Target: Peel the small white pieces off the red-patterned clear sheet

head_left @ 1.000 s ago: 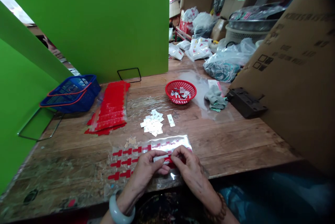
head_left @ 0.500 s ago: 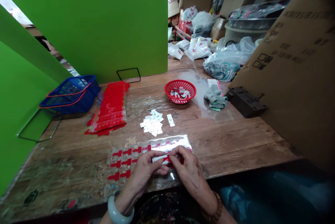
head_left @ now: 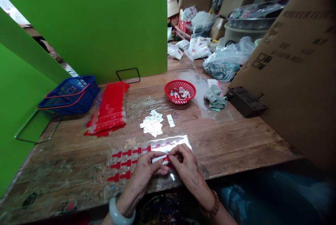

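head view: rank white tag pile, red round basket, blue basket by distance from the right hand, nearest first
From the right hand:
1. White tag pile, just beyond the hands at mid-table.
2. Red round basket, farther back, slightly right of the pile.
3. Blue basket, far left, by the green panel.

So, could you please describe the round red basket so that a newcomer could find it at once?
Start at the tall green partition behind the wooden table. Just off its right edge, past the loose pile of small white pieces, sits the round red basket. Unlike the larger rectangular blue basket at far left, it is a shallow red bowl holding white pieces.
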`<state>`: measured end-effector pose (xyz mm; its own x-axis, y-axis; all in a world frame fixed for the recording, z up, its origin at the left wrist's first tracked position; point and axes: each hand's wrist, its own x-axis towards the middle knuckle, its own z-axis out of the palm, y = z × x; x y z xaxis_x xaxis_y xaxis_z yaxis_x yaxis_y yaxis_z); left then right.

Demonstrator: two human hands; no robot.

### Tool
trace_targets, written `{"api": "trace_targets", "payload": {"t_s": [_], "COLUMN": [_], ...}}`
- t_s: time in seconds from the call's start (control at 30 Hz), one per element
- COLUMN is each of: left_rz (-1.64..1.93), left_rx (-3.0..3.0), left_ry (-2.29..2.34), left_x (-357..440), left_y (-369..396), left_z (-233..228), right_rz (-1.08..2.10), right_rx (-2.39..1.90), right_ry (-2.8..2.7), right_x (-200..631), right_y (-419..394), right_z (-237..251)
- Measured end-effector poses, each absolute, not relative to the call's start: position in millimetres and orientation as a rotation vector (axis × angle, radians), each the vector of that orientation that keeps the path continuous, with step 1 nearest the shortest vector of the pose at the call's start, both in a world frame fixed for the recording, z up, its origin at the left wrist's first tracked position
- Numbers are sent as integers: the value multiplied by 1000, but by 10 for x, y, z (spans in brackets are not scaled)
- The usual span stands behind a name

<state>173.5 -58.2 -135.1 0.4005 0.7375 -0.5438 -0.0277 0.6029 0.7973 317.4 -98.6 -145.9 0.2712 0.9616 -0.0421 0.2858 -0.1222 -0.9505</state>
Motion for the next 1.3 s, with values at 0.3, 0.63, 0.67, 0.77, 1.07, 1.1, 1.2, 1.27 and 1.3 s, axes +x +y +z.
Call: {"api": "trace_targets", "payload": {"t_s": [0.3, 0.63, 0.67, 0.77, 1.07, 1.1, 1.2, 1.27, 1.3], "left_rz": [536, 547, 553, 560, 684, 694, 712, 708, 702], "left_rx": [795, 939, 949, 961, 913, 912, 897, 891, 893], "left_ry": [1089, 1124, 1125, 1090, 1071, 1070, 1080, 1097, 1107], "left_x": [1713, 1776, 1773, 1753, 1662, 1653, 1642, 1644, 1647], "left_y": [-577, -600, -597, -576, -510, -509, -509, -511, -511], "left_z": [-1374, -1322, -1319, -1347, -1584, -1620, -1699, -1709, -1703], "right_rz": [1132, 1486, 1554, 1695, 1328, 1249, 985, 828, 755], "right_rx": [-1516, -1357, -1307, -1198, -1379, -1380, -1401, -1452, -1484], "right_ry": [-1024, -1029, -994, -911, -1065, -1058, -1056, -1102, -1145], "right_x": [3302, 3293, 3308, 3351, 3777, 3852, 4013, 4027, 4004], "right_y": [-958, -940, -928, -897, -243, -98, 281, 418, 442], "right_z": [-1610, -1616, -1640, -1693, -1399, -1339, -1239, -1273, -1317]}}
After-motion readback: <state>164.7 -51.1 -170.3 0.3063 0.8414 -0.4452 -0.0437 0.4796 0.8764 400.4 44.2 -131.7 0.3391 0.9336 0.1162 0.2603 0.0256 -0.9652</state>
